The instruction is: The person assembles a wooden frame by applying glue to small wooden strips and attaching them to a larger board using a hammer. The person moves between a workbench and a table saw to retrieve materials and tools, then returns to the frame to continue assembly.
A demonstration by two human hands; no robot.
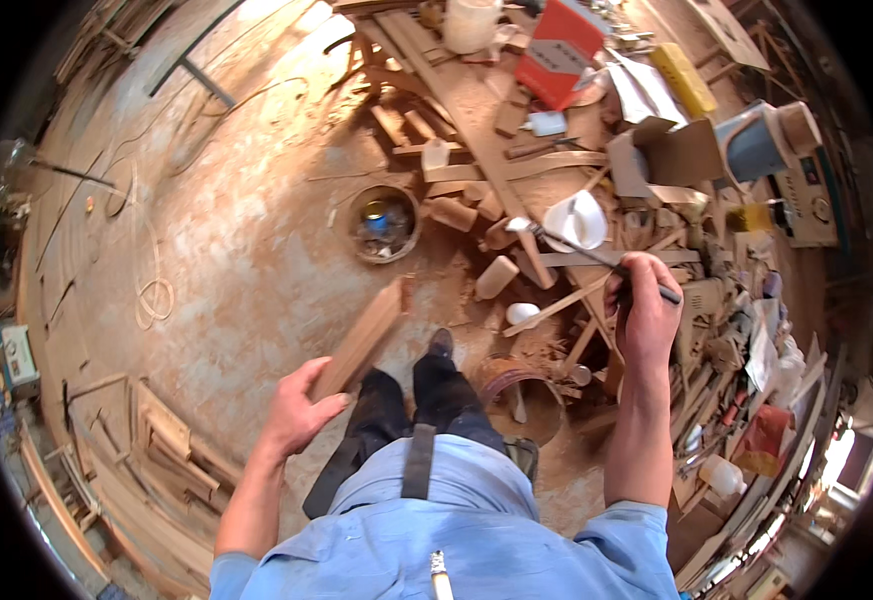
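Observation:
My left hand (301, 408) is closed around the near end of a squared piece of wood (364, 335), which points up and away over the floor. My right hand (644, 305) grips a thin dark-handled tool (581, 250). Its far end carries a white tip, and I cannot make out whether that is a brush. The tool crosses just in front of a white tub (574, 220) with white stuff inside, on the cluttered bench. The white tip lies left of the tub, over a long wooden board (501, 180). Wood and tool are apart.
A round bucket (416, 240) with odds and ends stands on the dusty floor. Another bucket (556, 420) is by my legs. Offcuts, an open cardboard box (696, 150) and a red-and-white container (561, 55) crowd the right. Wooden frames (166, 430) lie at left; a hose (156, 305) coils there.

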